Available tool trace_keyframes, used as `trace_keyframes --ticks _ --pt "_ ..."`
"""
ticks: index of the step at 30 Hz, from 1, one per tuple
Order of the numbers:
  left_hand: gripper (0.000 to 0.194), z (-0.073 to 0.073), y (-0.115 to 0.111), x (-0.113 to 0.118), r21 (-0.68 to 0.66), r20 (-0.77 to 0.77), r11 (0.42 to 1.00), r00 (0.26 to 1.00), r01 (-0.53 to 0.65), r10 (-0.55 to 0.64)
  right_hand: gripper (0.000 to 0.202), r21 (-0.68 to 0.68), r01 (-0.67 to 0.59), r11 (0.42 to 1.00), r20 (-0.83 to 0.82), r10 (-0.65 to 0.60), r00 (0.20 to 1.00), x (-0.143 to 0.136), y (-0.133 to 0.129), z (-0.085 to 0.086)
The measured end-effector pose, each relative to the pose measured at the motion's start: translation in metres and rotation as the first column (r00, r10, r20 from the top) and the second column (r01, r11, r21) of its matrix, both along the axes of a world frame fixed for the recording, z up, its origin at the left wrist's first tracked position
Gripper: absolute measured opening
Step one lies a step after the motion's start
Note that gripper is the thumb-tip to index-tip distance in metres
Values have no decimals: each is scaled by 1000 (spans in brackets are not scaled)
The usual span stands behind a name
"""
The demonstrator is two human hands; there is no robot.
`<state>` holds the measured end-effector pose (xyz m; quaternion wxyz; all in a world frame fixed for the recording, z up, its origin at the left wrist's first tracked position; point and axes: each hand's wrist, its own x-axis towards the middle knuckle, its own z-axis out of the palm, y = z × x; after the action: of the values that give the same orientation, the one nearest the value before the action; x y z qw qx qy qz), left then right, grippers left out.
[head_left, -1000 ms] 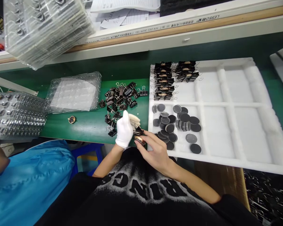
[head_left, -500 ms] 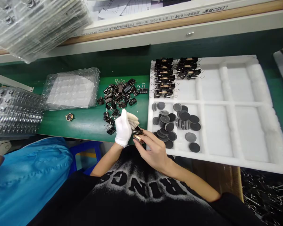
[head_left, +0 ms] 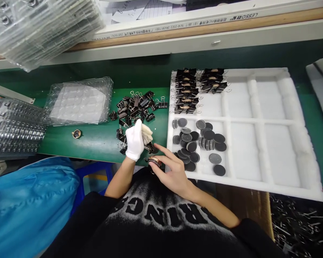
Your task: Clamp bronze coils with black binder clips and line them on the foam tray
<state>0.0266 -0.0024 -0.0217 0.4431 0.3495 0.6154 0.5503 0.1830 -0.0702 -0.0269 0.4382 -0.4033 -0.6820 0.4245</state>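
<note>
My left hand (head_left: 136, 140), in a white glove, is closed on a black binder clip (head_left: 149, 147) at its fingertips. Beside it my bare right hand (head_left: 173, 170) pinches a round, gold-rimmed dark piece (head_left: 154, 161) between thumb and fingers. A pile of black binder clips (head_left: 136, 104) lies on the green table behind the gloved hand. To the right, a white foam tray (head_left: 230, 148) holds dark discs (head_left: 209, 134) and rows of clipped pieces (head_left: 187, 86). Another small round piece (head_left: 76, 134) rests on the table at the left.
Clear plastic trays (head_left: 80, 100) stand behind the small piece, with more stacked at far left (head_left: 14, 125) and on the shelf (head_left: 43, 32). A person in blue clothing (head_left: 34, 200) sits at the left. Many clips (head_left: 301, 225) lie at the lower right.
Both hands have shifted slightly left, with a little more space between the glove and the round piece. The clip at the gloved fingertips has moved away from the piece, which shows more fully.
</note>
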Motion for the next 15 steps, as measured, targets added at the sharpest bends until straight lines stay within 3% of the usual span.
trace_keyframes --ticks 5,8,10,12,15 --pt "59 6 -2 -7 -66 -237 993 965 103 -116 14 -102 -54 993 24 57 998 5 1 1" --pt "55 9 4 -15 -73 -437 994 894 76 -101 14 -149 -98 984 22 103 994 7 1 1" --pt "54 11 15 -19 -71 -598 996 796 59 -90 14 -187 -113 976 11 118 993 9 2 2" --pt "55 10 30 -18 -99 -762 992 636 76 -125 14 -210 -116 971 15 122 992 11 4 3" --pt "61 6 49 -4 -220 -873 973 430 77 -231 13 -215 -150 965 65 167 984 14 8 6"
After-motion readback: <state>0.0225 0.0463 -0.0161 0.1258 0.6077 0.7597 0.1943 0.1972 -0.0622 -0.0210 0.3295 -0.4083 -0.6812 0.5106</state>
